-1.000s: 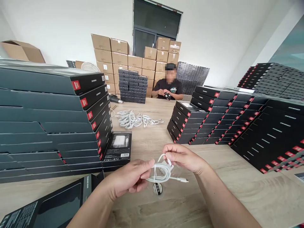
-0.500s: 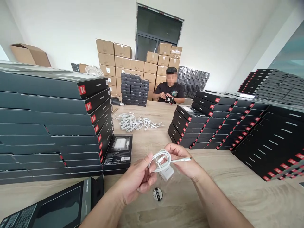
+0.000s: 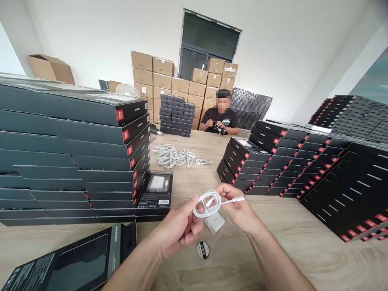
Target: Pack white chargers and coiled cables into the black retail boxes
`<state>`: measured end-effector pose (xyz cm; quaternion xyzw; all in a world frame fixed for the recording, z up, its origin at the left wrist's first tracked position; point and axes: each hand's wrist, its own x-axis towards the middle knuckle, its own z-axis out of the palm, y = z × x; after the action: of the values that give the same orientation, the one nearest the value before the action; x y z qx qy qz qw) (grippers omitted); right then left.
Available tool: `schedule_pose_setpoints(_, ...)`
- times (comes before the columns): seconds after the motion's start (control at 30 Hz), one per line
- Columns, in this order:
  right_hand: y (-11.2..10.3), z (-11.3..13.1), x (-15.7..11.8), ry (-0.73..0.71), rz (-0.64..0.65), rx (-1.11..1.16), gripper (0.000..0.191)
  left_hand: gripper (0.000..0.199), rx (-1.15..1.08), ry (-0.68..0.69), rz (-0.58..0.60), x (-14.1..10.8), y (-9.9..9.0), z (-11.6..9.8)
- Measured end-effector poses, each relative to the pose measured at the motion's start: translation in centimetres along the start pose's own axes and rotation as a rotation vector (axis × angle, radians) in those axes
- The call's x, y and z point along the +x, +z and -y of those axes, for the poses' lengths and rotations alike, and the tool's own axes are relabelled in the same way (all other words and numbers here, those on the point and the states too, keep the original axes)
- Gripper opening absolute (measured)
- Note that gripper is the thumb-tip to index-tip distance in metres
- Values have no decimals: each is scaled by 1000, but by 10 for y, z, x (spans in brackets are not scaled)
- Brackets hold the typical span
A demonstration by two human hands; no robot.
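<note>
A coiled white cable (image 3: pixel 209 204) is gripped by the left hand (image 3: pixel 177 226) and pinched by the right hand (image 3: pixel 236 208). A charger (image 3: pixel 214 223) is left on the table (image 3: pixel 303 238) just below the cable.

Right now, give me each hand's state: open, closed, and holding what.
Left hand: closed, gripping the coiled white cable.
Right hand: closed, pinching the same cable, its plug end sticking out past the fingers.

The head-worn camera looks forward and down, close above the left hand (image 3: pixel 176 229) and right hand (image 3: pixel 237 211).
</note>
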<state>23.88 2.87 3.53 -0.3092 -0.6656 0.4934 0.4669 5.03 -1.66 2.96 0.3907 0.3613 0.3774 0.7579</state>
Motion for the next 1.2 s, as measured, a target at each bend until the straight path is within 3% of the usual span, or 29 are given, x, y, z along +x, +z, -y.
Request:
schedule_pose_setpoints(0.2, -1, -8, 2, 106, 4, 194, 24, 57, 8, -22, -8, -2, 1, -2)
schedule_pose_setpoints(0.37, 6, -4, 3, 7, -20, 46, 18, 59, -22, 5, -16, 2, -1, 2)
schedule_pose_setpoints(0.53, 8, -5, 1, 3, -52, -23, 15, 60, -80, 81, -92, 9, -1, 10)
schedule_pose_setpoints(0.73, 9, 3, -2, -43, 145, -4, 23, 62, -108, 168, -219, 13, 3, 9)
schedule_pose_setpoints(0.83, 12, 6, -2, -85, 95, -95, 27, 63, -23, 167, -189, 10, 1, 5)
schedule_pose_setpoints(1.0, 20, 1, -2, -87, 121, -165, 33, 41, 342, 362, -171, 4, -8, -3)
schedule_pose_setpoints(1.2, 25, -10, -2, -140, -128, -256, 38, 35, 368, 446, -264, 10, -6, -1)
